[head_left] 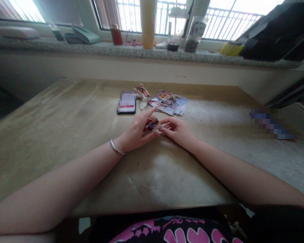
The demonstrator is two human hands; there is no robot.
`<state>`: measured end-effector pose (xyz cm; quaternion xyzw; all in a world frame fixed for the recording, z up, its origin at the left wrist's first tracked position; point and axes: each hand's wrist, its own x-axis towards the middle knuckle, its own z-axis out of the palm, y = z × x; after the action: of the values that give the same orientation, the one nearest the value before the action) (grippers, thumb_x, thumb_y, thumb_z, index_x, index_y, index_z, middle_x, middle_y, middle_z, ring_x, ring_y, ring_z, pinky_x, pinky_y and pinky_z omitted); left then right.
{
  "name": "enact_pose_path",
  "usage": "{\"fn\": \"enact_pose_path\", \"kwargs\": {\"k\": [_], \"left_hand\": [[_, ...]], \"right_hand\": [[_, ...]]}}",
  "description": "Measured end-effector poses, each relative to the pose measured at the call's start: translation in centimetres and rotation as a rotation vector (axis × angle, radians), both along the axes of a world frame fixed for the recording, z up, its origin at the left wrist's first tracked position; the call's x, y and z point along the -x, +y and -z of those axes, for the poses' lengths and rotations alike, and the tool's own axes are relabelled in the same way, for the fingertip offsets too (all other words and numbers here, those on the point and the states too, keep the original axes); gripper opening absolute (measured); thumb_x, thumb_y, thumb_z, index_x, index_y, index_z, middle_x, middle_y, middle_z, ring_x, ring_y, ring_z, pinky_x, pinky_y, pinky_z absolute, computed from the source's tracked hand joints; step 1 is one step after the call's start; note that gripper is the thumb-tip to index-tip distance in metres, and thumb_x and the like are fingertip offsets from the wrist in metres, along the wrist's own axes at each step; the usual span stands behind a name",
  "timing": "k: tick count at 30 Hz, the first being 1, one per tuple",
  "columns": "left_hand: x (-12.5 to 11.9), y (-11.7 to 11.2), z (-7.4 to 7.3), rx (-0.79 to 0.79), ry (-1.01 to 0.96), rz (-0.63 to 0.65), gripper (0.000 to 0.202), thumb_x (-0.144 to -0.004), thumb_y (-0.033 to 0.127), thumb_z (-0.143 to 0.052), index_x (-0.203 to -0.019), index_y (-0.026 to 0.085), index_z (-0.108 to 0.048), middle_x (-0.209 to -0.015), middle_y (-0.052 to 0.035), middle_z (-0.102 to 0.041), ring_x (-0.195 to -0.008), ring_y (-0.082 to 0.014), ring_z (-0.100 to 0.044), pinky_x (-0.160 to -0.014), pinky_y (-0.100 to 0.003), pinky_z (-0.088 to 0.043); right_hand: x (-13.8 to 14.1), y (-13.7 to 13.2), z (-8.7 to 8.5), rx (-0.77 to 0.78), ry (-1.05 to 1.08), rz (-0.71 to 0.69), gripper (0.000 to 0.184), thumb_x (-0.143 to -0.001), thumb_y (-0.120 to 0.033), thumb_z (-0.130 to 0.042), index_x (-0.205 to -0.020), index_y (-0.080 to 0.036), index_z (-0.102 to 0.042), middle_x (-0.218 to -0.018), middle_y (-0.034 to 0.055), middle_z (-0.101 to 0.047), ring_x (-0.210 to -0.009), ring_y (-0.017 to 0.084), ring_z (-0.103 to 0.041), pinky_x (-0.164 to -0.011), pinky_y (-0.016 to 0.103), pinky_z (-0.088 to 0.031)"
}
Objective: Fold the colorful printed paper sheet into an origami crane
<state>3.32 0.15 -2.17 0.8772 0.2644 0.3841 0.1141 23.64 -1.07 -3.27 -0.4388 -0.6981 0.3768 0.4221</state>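
Between my two hands, above the middle of the table, is a small folded piece of printed paper (152, 125), red, green and dark with a white corner. My left hand (135, 131), with a silver bangle at its wrist, holds the paper from the left, its thumb below and its fingers above and behind. At the white corner, the thumb and fingertips of my right hand (178, 131) close on the paper's edge. Just beyond lie a crumpled or folded printed paper piece (143, 93) and several colourful printed sheets (171, 102).
A phone (126, 103) with a blurred screen lies left of the papers. On the table's right is a pixelated flat blue item (272, 125). The stone windowsill (91, 49) bears a red jar (116, 34), a tall yellow cylinder (148, 25), clear containers (194, 35) and a black bag-like object (273, 33).
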Motion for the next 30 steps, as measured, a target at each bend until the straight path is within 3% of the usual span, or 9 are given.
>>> {"fn": "enact_pose_path", "kwargs": {"k": [7,10,15,22,30], "left_hand": [[-0.4,-0.2,0.1,0.051,0.020,0.021,0.066,-0.094,0.025,-0.043,-0.151,0.022,-0.010,-0.130,-0.0124,-0.053,-0.121,-0.0219,-0.050,-0.106,-0.044,-0.039],[-0.5,-0.3,0.0,0.031,0.027,0.030,0.066,-0.095,0.023,-0.040,-0.152,0.024,-0.007,-0.138,-0.0122,-0.049,-0.130,-0.0221,-0.044,-0.109,-0.044,-0.036],[-0.7,-0.8,-0.5,0.027,0.036,0.039,0.064,-0.096,0.021,-0.039,-0.152,0.025,-0.008,-0.142,-0.0122,-0.047,-0.135,-0.0226,-0.040,-0.111,-0.045,-0.035],[-0.8,-1.1,-0.8,0.037,0.022,0.030,0.067,-0.094,0.017,-0.039,-0.152,0.027,-0.006,-0.144,-0.0101,-0.046,-0.136,-0.0214,-0.040,-0.114,-0.047,-0.032],[-0.7,-1.2,-0.9,0.060,0.016,0.057,0.072,-0.092,0.016,-0.041,-0.152,0.026,-0.003,-0.146,-0.0124,-0.042,-0.138,-0.0224,-0.037,-0.114,-0.045,-0.032]], "right_hand": [[0.1,-0.2,-0.1,-0.008,0.059,0.043,0.023,-0.072,-0.033,-0.071,-0.088,-0.021,-0.061,-0.071,-0.0024,-0.067,-0.058,0.011,-0.063,-0.053,0.022,-0.050],[0.1,-0.3,-0.2,-0.075,0.075,0.053,0.021,-0.073,-0.035,-0.071,-0.085,-0.021,-0.061,-0.080,-0.0013,-0.068,-0.056,0.008,-0.060,-0.053,0.022,-0.050],[0.0,-0.3,-0.3,-0.191,0.026,0.076,0.016,-0.077,-0.035,-0.068,-0.083,-0.021,-0.063,-0.098,0.0025,-0.069,-0.067,0.010,-0.063,-0.061,0.026,-0.054],[0.1,-0.8,-0.9,-0.310,-0.109,0.118,0.009,-0.078,-0.030,-0.067,-0.078,-0.023,-0.063,-0.088,0.0021,-0.069,-0.085,0.017,-0.063,-0.065,0.028,-0.054],[0.4,-0.9,-0.8,-0.224,-0.044,0.158,0.010,-0.077,-0.031,-0.067,-0.074,-0.022,-0.065,-0.081,0.0010,-0.071,-0.076,0.015,-0.065,-0.059,0.027,-0.053]]}}
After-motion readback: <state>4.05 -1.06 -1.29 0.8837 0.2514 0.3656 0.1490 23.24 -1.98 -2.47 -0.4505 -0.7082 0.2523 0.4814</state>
